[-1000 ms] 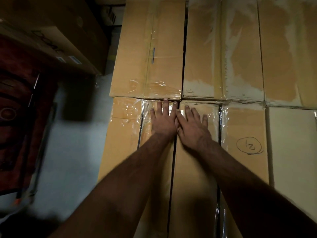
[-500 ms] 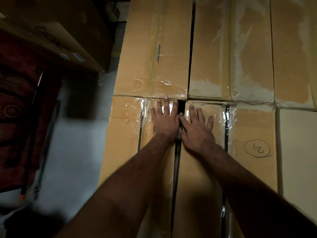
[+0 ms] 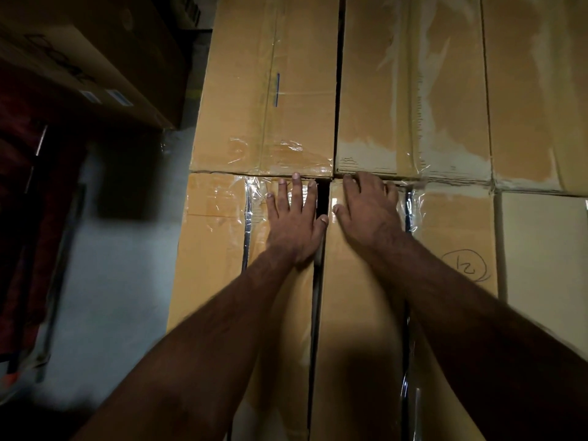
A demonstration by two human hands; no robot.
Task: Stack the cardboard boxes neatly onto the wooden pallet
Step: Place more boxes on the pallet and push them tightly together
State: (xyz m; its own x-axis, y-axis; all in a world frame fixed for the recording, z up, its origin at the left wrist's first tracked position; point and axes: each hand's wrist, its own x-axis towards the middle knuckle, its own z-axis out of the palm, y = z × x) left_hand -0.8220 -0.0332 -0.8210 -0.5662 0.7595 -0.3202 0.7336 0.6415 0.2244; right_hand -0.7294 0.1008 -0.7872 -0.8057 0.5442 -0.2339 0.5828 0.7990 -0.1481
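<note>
Legible marking: a handwritten "12" inside a pen-drawn circle point(image 3: 466, 265) on the top of a tan box point(image 3: 455, 237) at centre right of the frame. A short blue pen line point(image 3: 277, 90) runs along the tape seam of the far box point(image 3: 264, 90) at upper centre. Two pale labels point(image 3: 106, 96) sit on a dark carton point(image 3: 95, 52) at upper left; their print is too small to read.

Left hand point(image 3: 294, 218) lies flat, fingers straight and spread, palm down on the taped box point(image 3: 280, 313) left of a dark gap point(image 3: 321, 202). Right hand point(image 3: 369, 211) rests palm down on the adjoining box point(image 3: 356, 313) right of that gap, fingers extended, tips at its far edge. Neither hand grasps anything. Both forearms reach forward from the lower frame.

The cardboard boxes fill the centre and right in two close rows. The pallet itself is not visible. Grey floor point(image 3: 121, 265) lies at left.
</note>
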